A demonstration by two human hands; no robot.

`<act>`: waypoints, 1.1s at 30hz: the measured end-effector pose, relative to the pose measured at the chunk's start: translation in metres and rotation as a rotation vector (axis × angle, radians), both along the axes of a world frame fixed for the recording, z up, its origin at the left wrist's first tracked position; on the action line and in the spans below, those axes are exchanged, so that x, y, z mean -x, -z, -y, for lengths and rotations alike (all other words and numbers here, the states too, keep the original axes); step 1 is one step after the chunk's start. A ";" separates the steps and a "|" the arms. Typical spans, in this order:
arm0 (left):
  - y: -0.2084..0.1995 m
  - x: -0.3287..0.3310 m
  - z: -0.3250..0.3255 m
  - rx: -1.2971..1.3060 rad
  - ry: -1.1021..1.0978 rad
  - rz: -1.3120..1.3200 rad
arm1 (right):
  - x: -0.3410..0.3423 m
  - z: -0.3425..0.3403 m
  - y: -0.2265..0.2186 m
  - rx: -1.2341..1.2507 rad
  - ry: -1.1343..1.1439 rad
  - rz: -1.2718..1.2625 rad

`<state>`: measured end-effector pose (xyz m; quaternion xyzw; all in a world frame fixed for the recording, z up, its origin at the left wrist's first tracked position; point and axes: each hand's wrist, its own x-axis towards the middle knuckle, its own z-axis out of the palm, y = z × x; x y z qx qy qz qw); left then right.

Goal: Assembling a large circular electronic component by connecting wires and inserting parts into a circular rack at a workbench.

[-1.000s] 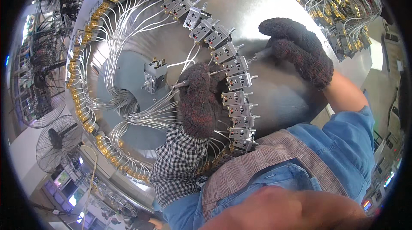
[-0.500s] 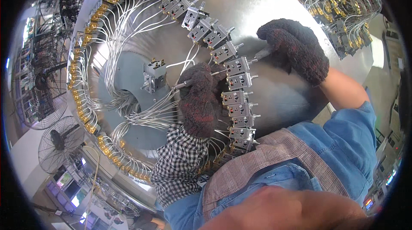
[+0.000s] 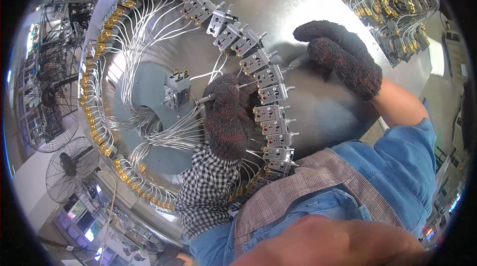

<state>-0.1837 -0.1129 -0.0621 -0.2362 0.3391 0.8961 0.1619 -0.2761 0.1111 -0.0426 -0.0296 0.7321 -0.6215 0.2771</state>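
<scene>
My left hand [image 3: 229, 117], in a dark knitted glove with a checked sleeve, is closed around a thin metal rod-like tool [image 3: 206, 98]. The tool lies across the inner side of a ring of grey switch units [image 3: 268, 94] wired with white leads. My right hand [image 3: 343, 57], also gloved, rests curled on the shiny round metal plate [image 3: 318, 112] just outside the ring, its fingertips near one unit [image 3: 256, 60]. Whether it holds anything is hidden by the glove. A single switch unit [image 3: 175, 88] stands apart on the grey inner disc.
Brass terminals [image 3: 92, 117] line the left arc of the ring. A second wired fixture [image 3: 392, 12] sits at the upper right. Two floor fans [image 3: 67, 166] stand at the left, below the plate's edge.
My right hand has shifted slightly up and to the right on the plate. My left hand stays on the tool in almost the same place.
</scene>
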 end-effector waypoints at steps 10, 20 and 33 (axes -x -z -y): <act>0.016 -0.007 0.001 0.043 -0.016 -0.033 | -0.003 0.000 0.000 0.007 -0.041 -0.065; 0.007 -0.018 0.003 0.033 -0.097 -0.131 | -0.030 -0.018 0.001 0.140 0.134 0.181; 0.001 -0.021 0.000 0.519 0.062 -0.231 | -0.053 -0.006 0.012 0.261 0.202 0.225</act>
